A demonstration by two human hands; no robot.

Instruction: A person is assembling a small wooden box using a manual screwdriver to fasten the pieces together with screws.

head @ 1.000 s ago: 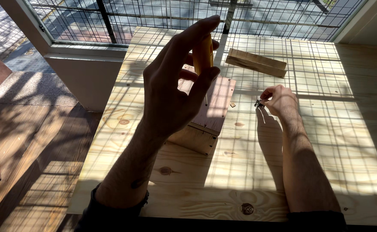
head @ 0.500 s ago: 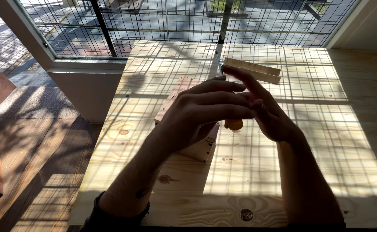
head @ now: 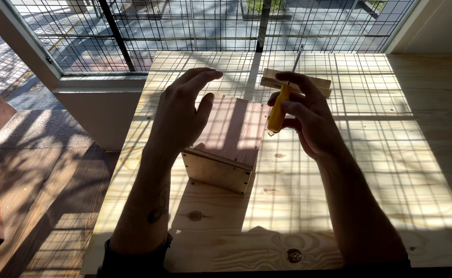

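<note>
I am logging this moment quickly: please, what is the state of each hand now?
Left hand: open, holding nothing, raised over the wooden box.
Right hand: closed on the yellow-handled screwdriver.

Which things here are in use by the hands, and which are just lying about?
In use:
yellow-handled screwdriver, held by right hand
small square plywood box, under open left hand

Lying about:
loose flat wooden strips beyond the box
pale pine tabletop
</note>
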